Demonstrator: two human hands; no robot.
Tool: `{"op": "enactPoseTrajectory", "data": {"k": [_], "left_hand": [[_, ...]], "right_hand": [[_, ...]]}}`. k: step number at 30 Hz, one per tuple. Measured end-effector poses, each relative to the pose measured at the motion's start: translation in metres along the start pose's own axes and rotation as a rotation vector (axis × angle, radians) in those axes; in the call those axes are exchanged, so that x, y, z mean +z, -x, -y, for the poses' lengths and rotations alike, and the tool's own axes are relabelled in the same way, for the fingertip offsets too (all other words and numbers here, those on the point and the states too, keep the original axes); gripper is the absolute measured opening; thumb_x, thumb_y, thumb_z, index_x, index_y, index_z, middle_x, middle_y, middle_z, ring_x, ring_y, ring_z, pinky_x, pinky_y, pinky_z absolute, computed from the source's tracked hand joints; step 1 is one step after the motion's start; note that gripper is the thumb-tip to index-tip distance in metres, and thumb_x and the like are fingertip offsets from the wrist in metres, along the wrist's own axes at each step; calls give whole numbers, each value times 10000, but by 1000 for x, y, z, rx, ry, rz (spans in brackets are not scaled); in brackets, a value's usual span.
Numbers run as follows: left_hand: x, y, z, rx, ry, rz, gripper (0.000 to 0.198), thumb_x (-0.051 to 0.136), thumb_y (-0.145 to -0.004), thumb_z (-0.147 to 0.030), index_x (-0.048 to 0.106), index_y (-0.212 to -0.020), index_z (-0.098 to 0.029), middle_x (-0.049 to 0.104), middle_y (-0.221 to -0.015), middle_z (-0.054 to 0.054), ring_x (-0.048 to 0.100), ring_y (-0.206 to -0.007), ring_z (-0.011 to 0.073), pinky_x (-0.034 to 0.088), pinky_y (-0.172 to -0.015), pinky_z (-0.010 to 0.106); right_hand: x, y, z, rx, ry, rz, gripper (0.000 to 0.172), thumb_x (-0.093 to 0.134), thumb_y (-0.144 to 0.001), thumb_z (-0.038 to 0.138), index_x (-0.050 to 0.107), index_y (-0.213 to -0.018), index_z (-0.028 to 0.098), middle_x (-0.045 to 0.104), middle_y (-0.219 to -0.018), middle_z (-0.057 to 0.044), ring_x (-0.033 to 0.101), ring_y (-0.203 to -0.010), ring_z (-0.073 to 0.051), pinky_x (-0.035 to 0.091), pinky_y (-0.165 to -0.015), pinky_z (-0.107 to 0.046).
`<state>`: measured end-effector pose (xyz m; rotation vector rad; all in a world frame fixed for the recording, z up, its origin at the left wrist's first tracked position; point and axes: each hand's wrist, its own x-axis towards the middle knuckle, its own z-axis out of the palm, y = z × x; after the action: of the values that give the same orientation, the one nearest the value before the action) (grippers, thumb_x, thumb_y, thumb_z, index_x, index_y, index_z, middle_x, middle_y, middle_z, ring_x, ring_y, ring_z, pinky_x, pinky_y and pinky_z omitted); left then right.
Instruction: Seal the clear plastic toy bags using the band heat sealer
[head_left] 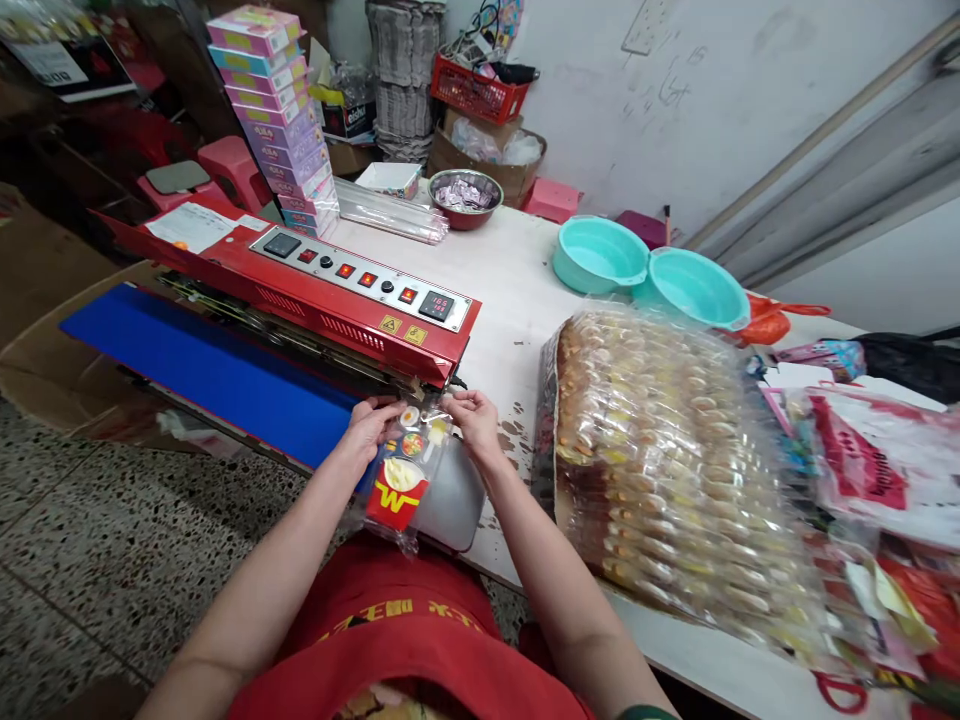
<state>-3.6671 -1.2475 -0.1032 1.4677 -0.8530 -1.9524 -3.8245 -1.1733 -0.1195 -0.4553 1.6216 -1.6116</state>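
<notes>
A clear plastic packet (401, 478) holds a red toy fries box and small round food toys. My left hand (369, 425) pinches its upper left corner and my right hand (474, 418) pinches its upper right corner. The packet's top edge sits at the intake end of a red band sealing machine (337, 290), just past the end of the machine's blue conveyor belt (217, 365). Both hands are closed on the packet.
A big stack of packed toy packets in clear wrap (667, 460) lies on the white table (510, 280) to my right. Two teal basins (649, 270), a metal bowl (465, 197), stacked pink and purple boxes (281, 110) and a red basket (476, 92) stand farther back.
</notes>
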Motion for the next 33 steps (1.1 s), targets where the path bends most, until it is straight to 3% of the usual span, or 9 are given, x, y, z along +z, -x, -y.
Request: {"op": "enactPoseTrajectory", "data": {"k": [3, 5, 10, 13, 15, 17, 23, 30, 33], "left_hand": [[-7, -10, -12, 87, 45, -101, 397, 821, -482, -186, 611, -815, -137, 679, -712, 29, 633, -567, 138, 497, -516, 228], [-21, -20, -22, 145, 59, -185, 369, 799, -489, -161, 574, -782, -147, 640, -678, -7, 605, -571, 125, 500, -552, 237], [-71, -49, -40, 523, -300, -598, 469, 810, -558, -210, 582, -967, -182, 662, -826, 6, 621, -771, 190, 535, -794, 415], [-73, -38, -31, 849, -596, -808, 556, 799, -636, -328, 584, -1136, -212, 659, -1116, 73, 579, -1054, 275, 451, -964, 491], [-55, -16, -15, 1016, -660, -697, 451, 727, -728, -371, 604, -1127, -199, 640, -1183, 96, 554, -1126, 284, 424, -1001, 474], [-25, 9, 6, 1097, -695, -484, 300, 653, -797, -376, 638, -1025, -183, 642, -1170, 104, 564, -1122, 267, 418, -1008, 436], [73, 68, 57, 929, -685, 56, 181, 569, -843, -333, 640, -949, -205, 666, -1074, 78, 603, -1033, 226, 460, -936, 376], [189, 135, 27, 702, -475, 633, 714, 788, -657, -319, 499, -1304, -232, 584, -1312, 93, 552, -1194, 251, 430, -1000, 368], [217, 154, 14, 613, -349, 754, 643, 750, -666, -242, 505, -1259, -209, 655, -1148, 71, 631, -1006, 211, 484, -864, 309]], "right_hand": [[0, 11, 2, -163, 108, -95, 470, 764, -630, 505, 528, -915, 217, 686, -847, -42, 644, -757, -181, 540, -714, -334], [-25, 23, 13, -314, 318, -150, 487, 735, -687, 510, 540, -1025, 219, 666, -987, -77, 633, -902, -212, 528, -823, -372], [-153, 58, 63, -709, 1016, -340, 537, 787, -677, 453, 580, -1116, 225, 589, -1174, -136, 511, -1145, -318, 391, -1026, -509], [-223, 66, 87, -695, 1361, -370, 333, 766, -720, 408, 658, -979, 229, 571, -1200, -152, 472, -1164, -355, 356, -1021, -554], [-252, 62, 95, -639, 1461, -342, 166, 734, -759, 379, 680, -801, 228, 588, -1168, -148, 465, -1159, -363, 373, -986, -557], [-267, 55, 99, -635, 1430, -317, 185, 714, -778, 365, 658, -670, 226, 614, -1130, -135, 486, -1141, -351, 394, -962, -545], [-269, 60, 135, -647, 959, -122, 201, 671, -808, 381, 651, -692, 219, 727, -1009, -85, 670, -947, -242, 506, -885, -436], [-254, 111, 203, -689, 644, -83, 91, 737, -769, 323, 745, -736, 238, 766, -838, -37, 723, -846, -240, 566, -793, -378], [-245, 118, 206, -686, 602, -24, 93, 765, -746, 335, 756, -729, 245, 764, -816, -38, 721, -810, -238, 574, -774, -380]]}}
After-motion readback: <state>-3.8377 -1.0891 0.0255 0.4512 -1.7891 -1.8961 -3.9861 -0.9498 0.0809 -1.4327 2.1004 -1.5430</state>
